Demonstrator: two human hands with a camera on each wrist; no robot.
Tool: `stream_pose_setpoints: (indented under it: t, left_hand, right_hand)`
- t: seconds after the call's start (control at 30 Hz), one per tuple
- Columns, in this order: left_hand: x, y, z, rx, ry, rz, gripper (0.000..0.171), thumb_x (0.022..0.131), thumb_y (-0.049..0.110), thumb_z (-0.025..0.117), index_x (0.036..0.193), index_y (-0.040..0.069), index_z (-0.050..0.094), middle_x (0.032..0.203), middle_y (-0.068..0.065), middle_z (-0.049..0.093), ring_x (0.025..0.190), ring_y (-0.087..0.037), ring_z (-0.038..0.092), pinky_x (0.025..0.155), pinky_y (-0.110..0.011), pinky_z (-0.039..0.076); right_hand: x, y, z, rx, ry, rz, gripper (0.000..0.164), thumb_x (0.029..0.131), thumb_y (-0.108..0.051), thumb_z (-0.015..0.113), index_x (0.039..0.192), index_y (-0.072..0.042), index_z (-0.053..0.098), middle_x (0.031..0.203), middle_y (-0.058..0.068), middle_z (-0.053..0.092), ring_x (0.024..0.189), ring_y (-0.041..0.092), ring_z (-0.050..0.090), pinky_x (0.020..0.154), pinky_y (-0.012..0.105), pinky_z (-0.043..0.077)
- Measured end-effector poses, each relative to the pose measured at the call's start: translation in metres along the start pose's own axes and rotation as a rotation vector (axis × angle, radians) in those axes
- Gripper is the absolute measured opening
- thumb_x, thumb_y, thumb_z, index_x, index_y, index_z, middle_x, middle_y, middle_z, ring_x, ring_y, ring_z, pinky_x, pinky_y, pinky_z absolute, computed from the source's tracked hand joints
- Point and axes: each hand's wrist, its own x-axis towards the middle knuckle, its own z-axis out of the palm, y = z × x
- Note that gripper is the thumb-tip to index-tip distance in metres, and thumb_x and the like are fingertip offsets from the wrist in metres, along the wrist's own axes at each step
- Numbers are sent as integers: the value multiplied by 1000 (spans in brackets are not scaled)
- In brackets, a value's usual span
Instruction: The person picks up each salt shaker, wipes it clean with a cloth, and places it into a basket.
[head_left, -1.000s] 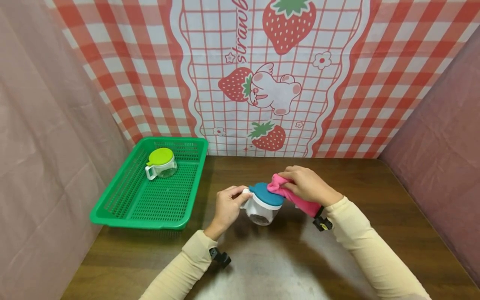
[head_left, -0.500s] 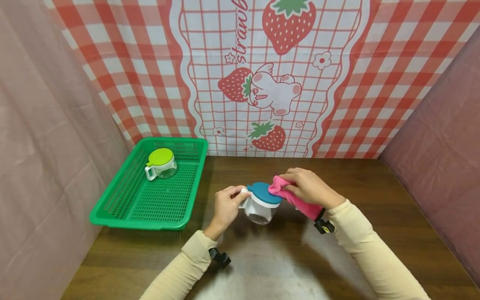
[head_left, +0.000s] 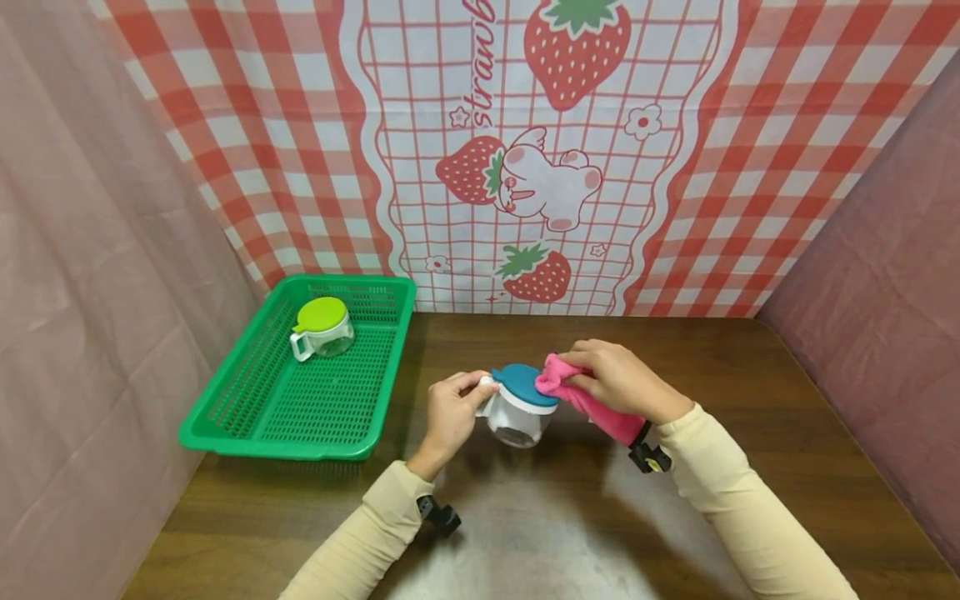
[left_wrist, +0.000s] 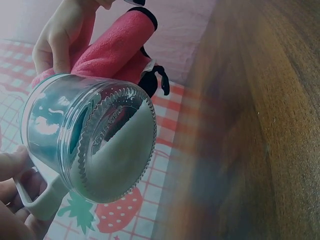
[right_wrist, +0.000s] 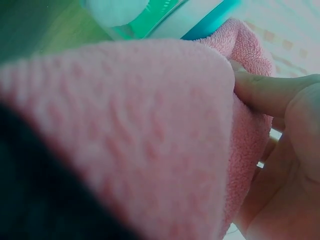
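Observation:
In the head view, my left hand (head_left: 452,414) grips the white handle of a clear seasoning jar (head_left: 517,423) with a blue lid (head_left: 527,384). The jar is tilted and held over the table. Its ridged base (left_wrist: 120,145) faces the left wrist camera, with something white showing through it. My right hand (head_left: 618,379) pinches a bunched pink cloth (head_left: 600,410) against the lid's right edge. Part of the cloth hangs below that hand, and in the right wrist view the loose cloth (right_wrist: 150,125) covers much of the jar.
To the left, a green plastic basket (head_left: 378,392) stands on the brown wooden table (head_left: 720,358). Inside it sits a similar jar with a lime-green lid (head_left: 322,314). A red-and-white strawberry cloth (head_left: 408,208) hangs behind, and plain pinkish curtains (head_left: 82,292) close the sides.
The jar has shifted slightly left with my left hand. My right hand has come a little down and to the right, its cloth still on the lid's edge.

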Motion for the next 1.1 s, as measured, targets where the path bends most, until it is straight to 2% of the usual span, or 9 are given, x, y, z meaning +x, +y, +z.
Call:
stream_pose_setpoints:
  t: [0.2, 0.4, 0.7, 1.1]
  left_hand:
    - [0, -1, 0, 20, -6, -7, 16, 77, 8, 80, 90, -2, 76, 84, -18, 73, 68, -4, 62, 59, -15, 52]
    - [0, -1, -1, 21, -15, 2, 16, 77, 8, 81, 88, -2, 77, 83, -18, 73, 67, -5, 62, 59, -16, 52]
    - [0, 0, -1, 38, -21, 3, 17, 77, 10, 81, 89, -1, 77, 83, -17, 73, 67, -4, 61, 59, -16, 52]
    - [-2, 2, 1, 32, -35, 24, 15, 76, 9, 81, 87, 0, 77, 79, -17, 72, 65, -1, 58, 58, -15, 49]
  right_hand:
    - [-1, -4, -2, 2, -15, -5, 16, 86, -12, 73, 101, -10, 74, 84, -2, 62, 76, 11, 53, 67, 30, 48]
    - [-2, -8, -2, 1, 8, -41, 11, 85, -11, 73, 96, -11, 74, 84, -3, 63, 78, 11, 57, 68, 31, 50]
    - [0, -13, -2, 5, 27, -69, 15, 83, -12, 75, 98, -12, 74, 86, -2, 64, 80, 12, 59, 70, 32, 52]
    - [2, -20, -3, 24, 1, -52, 7, 84, -13, 75, 90, -13, 71, 77, -5, 56, 72, 8, 48, 63, 25, 43]
